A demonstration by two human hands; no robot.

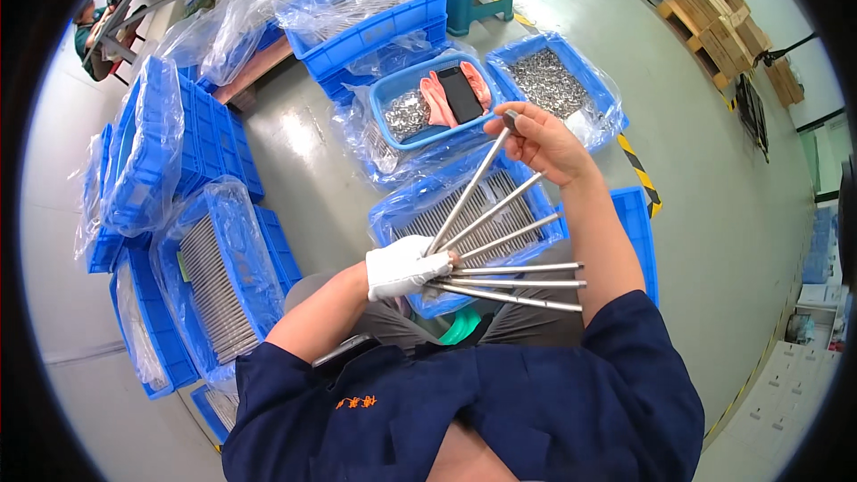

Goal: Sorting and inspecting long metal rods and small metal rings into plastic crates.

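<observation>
A plastic-lined blue crate [382, 225] holds closely packed steel rods [427, 221]. Nearer than its middle, the left hand [402, 268] (gloved in white) is closed around the left ends of fanned metal rods [527, 284]. The farthest-reaching rod [472, 187] slants far and right; the bare right hand [538, 141] is nearer its tip, fingertips pinching a small dark metal fitting [511, 120] there.
</observation>
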